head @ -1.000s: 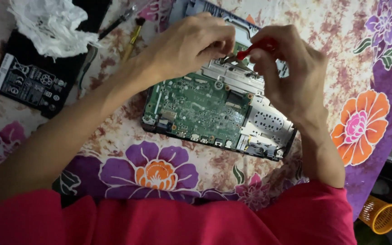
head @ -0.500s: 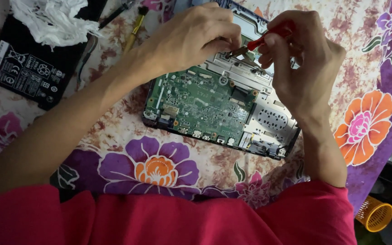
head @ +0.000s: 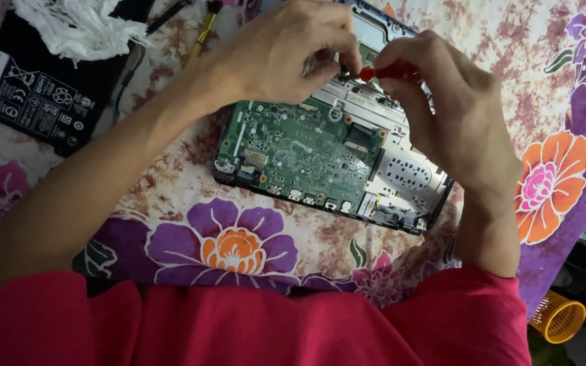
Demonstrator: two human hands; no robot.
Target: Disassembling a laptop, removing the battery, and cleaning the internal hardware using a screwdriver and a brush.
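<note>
Right at the middle of the view lies an opened laptop base [head: 347,163], its green circuit board [head: 300,146] bared and its silver metal frame [head: 401,169] showing toward 3 o'clock, set flat on a flowered cloth [head: 239,244] so both hands can work from above. At the board's 12 o'clock edge the right hand [head: 456,129] pinches a red-handled screwdriver [head: 384,70] between thumb and fingertips, the shaft pointing toward 9 o'clock, a grip that seems suited to fine turning. The left hand [head: 286,54] curls just beside the tip, fingers pressed together on something small I cannot make out, probably steadying it. Out at 10 o'clock a black battery pack [head: 38,95] sits well apart with a crumpled white tissue [head: 76,27] on it, and thin tools [head: 205,24] lie near 11 o'clock. Compared with half a second ago, the right hand has dropped slightly and the screwdriver lies flatter, closer to the left fingers; the base has not shifted.
</note>
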